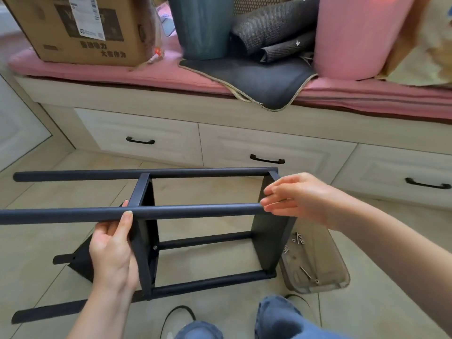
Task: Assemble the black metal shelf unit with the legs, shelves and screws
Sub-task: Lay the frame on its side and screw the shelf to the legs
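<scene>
Black metal shelf unit [146,241] on its side on tiled floor [220,192]. My left hand [112,245] grips round smooth leg [195,211]; right hand [298,199] fingers straight, touching its end. Shiny screws [299,239] in clear tray [337,272] beside

Bare forearms, no sleeves; blue denim jeans [276,316] over both knees.

open gap between shelves [274,231], screw tray [315,260] just right, drawers [269,145] behind
</scene>
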Demonstrator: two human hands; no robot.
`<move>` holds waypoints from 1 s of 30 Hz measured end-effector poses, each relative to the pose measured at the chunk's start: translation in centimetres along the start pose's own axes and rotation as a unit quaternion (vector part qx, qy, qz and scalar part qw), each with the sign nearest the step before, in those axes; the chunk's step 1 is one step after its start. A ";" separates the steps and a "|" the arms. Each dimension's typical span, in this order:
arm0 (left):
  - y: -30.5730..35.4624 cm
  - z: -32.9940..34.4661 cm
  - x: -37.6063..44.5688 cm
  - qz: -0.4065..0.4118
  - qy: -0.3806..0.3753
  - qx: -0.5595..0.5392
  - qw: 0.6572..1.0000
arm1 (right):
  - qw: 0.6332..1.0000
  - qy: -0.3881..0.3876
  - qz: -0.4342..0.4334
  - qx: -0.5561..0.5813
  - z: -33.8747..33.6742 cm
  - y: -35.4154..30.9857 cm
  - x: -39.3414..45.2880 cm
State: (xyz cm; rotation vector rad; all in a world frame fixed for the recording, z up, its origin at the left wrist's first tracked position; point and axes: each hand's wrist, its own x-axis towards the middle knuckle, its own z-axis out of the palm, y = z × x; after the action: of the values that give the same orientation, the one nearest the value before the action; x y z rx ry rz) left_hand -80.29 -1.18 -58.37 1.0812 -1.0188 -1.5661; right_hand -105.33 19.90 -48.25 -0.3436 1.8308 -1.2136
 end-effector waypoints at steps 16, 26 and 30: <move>0.4 1.6 -2.0 0.042 0.012 -0.004 0.999 | 0.956 0.096 0.113 -0.253 -6.2 17.9 7.6; 0.7 2.3 -2.5 0.049 0.022 0.013 0.998 | 0.907 0.129 0.080 -0.394 -5.4 25.1 15.6; 0.9 2.5 -2.5 0.048 0.026 0.018 0.998 | 0.902 0.110 0.039 -0.416 -5.3 26.0 18.1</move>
State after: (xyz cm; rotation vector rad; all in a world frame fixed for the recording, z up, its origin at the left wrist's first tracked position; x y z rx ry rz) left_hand -82.05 1.31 -56.41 1.0765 -1.0524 -1.4412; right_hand -113.85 24.05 -78.90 -0.6065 2.4769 -0.3538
